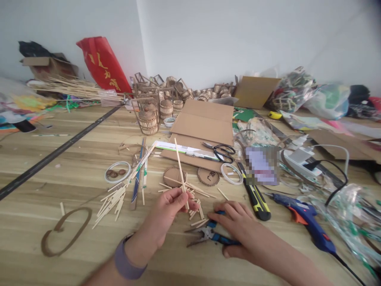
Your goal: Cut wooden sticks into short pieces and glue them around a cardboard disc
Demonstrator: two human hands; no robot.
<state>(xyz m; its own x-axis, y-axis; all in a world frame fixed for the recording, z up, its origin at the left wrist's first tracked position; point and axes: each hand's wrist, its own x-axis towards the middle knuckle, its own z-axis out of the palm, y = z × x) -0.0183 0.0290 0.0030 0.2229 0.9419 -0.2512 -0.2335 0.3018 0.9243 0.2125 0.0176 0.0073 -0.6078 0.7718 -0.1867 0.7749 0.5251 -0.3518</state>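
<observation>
My left hand [168, 210] pinches a long thin wooden stick [179, 163] that stands tilted upward over the wooden floor. My right hand [238, 226] lies on blue-handled pliers [208, 234], its fingers curled round the handles; the jaws point left. Short cut sticks [193, 190] are scattered just beyond both hands. A round cardboard disc [174, 176] and a second disc [208, 176] lie behind them.
A blue glue gun [306, 218] and a yellow-black utility knife [254, 194] lie to the right. Scissors [222, 151] rest on flat cardboard [202, 123]. Tape rolls [117, 171], a stick pile [111, 200], small woven baskets [149, 119] and a cardboard ring [65, 230] surround the spot.
</observation>
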